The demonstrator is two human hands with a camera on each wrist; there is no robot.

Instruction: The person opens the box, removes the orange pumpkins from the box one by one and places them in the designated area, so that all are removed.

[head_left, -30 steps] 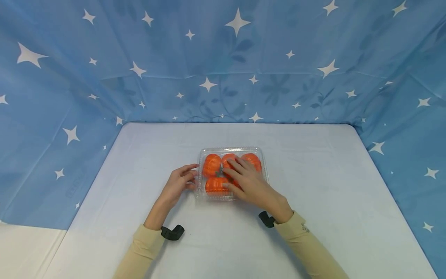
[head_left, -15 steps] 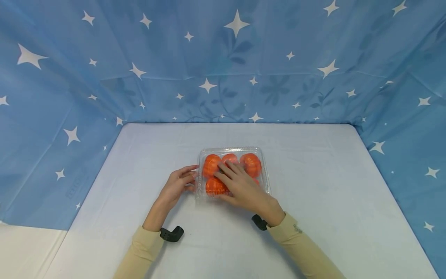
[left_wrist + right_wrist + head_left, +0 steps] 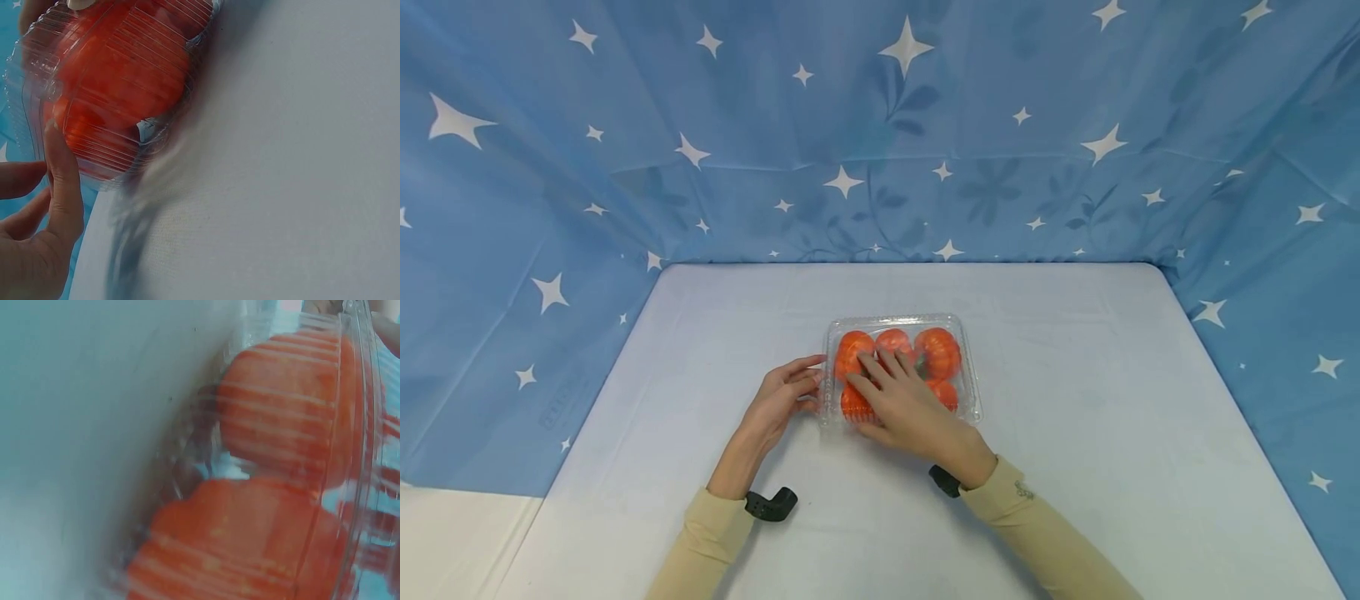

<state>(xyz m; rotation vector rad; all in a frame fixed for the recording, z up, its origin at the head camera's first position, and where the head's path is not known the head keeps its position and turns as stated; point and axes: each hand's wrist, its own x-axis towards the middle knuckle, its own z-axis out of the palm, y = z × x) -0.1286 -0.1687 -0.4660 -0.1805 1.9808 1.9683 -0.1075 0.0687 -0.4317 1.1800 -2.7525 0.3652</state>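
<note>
A clear plastic clamshell box [image 3: 891, 320] sits at mid-table, holding several orange, ribbed, pumpkin-shaped pieces [image 3: 937, 354]. My right hand [image 3: 912, 410] lies across the top of the box with its fingers spread, covering its lower middle. At the box's left side, my left hand [image 3: 772, 408] touches the edge with its fingertips, fingers loosely bent. From the left wrist, one finger [image 3: 65, 181] rests against the box's ribbed wall [image 3: 103, 159]. The right wrist view has two orange pieces [image 3: 281, 403] close behind the ribbed plastic; the right hand is mostly out of that view.
The box stands on a white-covered table [image 3: 1075, 375]. A blue curtain with white stars [image 3: 880, 125] hangs behind and along the sides. Black wrist bands with camera mounts [image 3: 772, 504] sit below each hand.
My right hand has slid left over the box, uncovering the orange pieces on the right and overlapping those on the left. My left hand has stayed at the left edge.
</note>
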